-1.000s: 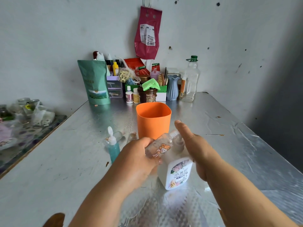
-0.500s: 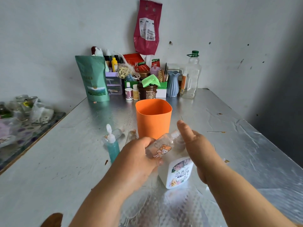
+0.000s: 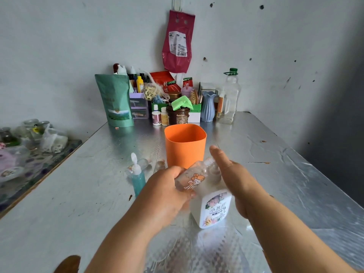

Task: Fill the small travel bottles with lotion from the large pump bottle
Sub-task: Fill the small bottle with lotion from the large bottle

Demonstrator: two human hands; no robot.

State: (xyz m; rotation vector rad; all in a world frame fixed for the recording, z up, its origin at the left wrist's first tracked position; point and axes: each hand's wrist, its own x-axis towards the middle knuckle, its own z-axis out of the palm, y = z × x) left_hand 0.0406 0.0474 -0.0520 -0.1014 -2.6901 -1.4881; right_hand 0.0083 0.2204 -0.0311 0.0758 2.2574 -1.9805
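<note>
Over the crinkled silver foil-covered table, seen from my head camera, almost nothing has shifted in the last second. My left hand keeps its fingers wrapped round the small clear plastic travel bottle with the orange cartoon sticker. My right hand stays over the top of the large white pump bottle with the flowered label, thumb still sticking straight up. The palm hides that hand's fingers and the pump head, so I cannot tell whether they curl round the head or lie flat on it. Only my view has drifted a little. I take that stillness to mean I am in the middle of pumping, and I cannot see how much lotion has gone in.

The travel bottle is held in the air against the shoulder of the pump bottle, just in front of the square orange plastic cup. Its long axis is tilted: the base sits low in my left palm, and the neck points up, away from me and to the right, towards where the spout should be under my right hand. The pump bottle stands on the foil, long axis roughly upright, label facing me.

To the left wait a small teal bottle with a white flip cap, standing, and a little clear bottle lying on its side.
</note>
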